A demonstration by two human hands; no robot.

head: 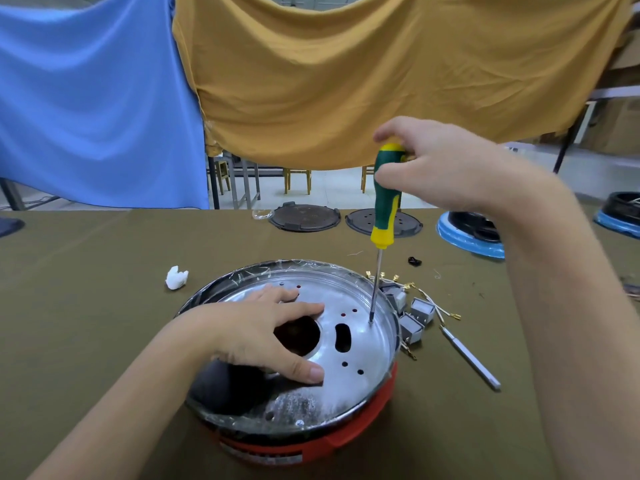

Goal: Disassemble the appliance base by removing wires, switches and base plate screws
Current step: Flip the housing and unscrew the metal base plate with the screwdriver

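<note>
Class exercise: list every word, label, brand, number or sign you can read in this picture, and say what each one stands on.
No text can be read.
White label strip on the red plastic appliance base: print too blurred to read.
Green and yellow screwdriver gripped by the right hand: no marking visible.
Silver metal base plate under the left hand: holes only, no lettering.
Two dark round lids at the table's far edge: any embossing too small to tell.

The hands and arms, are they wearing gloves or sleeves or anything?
No. The left hand and right hand are bare, with no gloves. Both forearms are bare too, as far as the picture shows, with no sleeves in view. No rings, watch or bracelet show. The fingernails look short and plain.
</note>
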